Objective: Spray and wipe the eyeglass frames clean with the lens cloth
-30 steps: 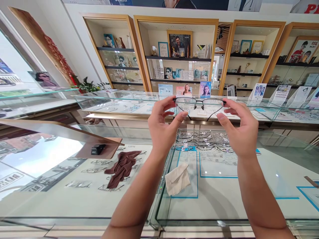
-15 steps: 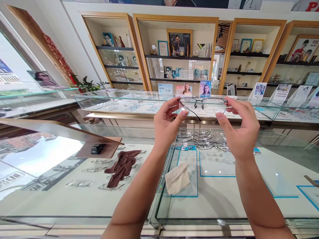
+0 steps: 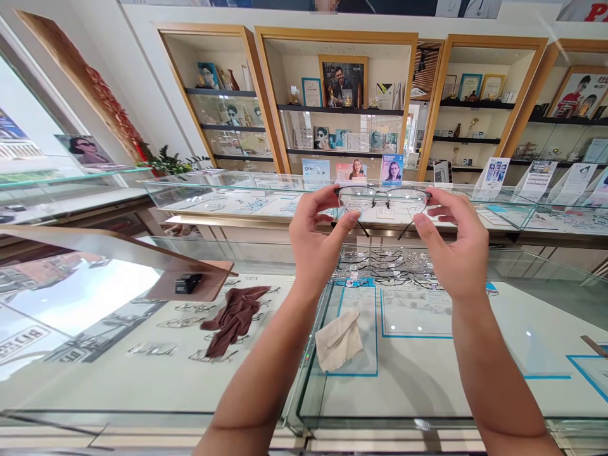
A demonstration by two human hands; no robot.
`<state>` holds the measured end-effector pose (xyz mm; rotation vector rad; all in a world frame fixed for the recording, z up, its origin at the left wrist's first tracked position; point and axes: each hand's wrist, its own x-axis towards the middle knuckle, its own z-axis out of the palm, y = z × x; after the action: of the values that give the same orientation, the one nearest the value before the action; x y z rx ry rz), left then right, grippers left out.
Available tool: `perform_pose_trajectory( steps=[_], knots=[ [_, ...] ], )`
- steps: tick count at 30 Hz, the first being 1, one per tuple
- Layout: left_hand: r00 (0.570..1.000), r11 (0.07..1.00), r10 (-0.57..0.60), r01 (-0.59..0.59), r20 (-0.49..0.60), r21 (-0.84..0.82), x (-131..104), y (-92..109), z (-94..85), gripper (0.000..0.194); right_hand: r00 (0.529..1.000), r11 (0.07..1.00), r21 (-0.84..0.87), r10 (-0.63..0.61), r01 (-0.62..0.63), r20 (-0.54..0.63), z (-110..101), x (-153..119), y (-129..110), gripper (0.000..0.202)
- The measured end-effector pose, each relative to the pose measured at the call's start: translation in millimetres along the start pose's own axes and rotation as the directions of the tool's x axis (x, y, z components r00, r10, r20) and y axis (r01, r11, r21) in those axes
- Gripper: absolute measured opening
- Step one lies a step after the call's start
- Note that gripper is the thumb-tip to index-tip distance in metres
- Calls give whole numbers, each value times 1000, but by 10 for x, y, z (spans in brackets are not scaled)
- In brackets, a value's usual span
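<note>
A pair of eyeglasses (image 3: 382, 191) with a thin dark upper rim and clear lenses is held up above the glass counter. My left hand (image 3: 317, 234) grips its left end between thumb and fingers. At the other end my right hand (image 3: 455, 237) pinches the frame near the hinge. Both temples hang down behind the lenses, their dark tips showing beneath. Below the hands, a beige cloth (image 3: 339, 341) lies crumpled on the counter top. Further left, a brown cloth (image 3: 236, 320) is draped on the glass.
Rows of eyeglasses (image 3: 387, 266) sit beyond my wrists. A wooden-edged mirror (image 3: 95, 278) stands at left, with a small black object (image 3: 187, 283) by it. Another glass display case (image 3: 237, 202) runs across behind, with stand-up cards (image 3: 392, 170) on top.
The eyeglasses have shifted slightly left and turned to face more squarely, so both temples now hang more evenly below the lenses. Both hands keep their hold.
</note>
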<state>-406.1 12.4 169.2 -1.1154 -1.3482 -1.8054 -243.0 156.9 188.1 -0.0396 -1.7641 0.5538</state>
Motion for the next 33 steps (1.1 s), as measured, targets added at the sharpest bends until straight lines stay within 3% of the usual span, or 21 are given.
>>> perform_pose_trajectory(
  steps=[5,12,17,23,27,33],
  knots=[
    [962,943,262,-238,-78,232,-26,146,-10,40,987,990,77,104,-114,122,1,25,128,46],
    [918,889,389,-350,-81,296,-24,193,-13,45,978,981,115,141,-159,151,0,39,164,48],
    [946,929,313,-287,-85,235,-14,142,-20,46,989,990,90,99,-109,109,20,22,125,44],
    [998,998,54,-53,18,-42,24,-103,-10,47,997,996,-67,-64,61,-41,85,-20,5,39],
    [998,995,23,-17,59,-100,20,-190,21,52,983,982,-129,-150,135,-110,125,-42,-41,40],
    [999,998,-5,7,39,-63,-40,-187,93,53,981,980,-146,-151,132,-121,152,-73,-95,40]
  ],
)
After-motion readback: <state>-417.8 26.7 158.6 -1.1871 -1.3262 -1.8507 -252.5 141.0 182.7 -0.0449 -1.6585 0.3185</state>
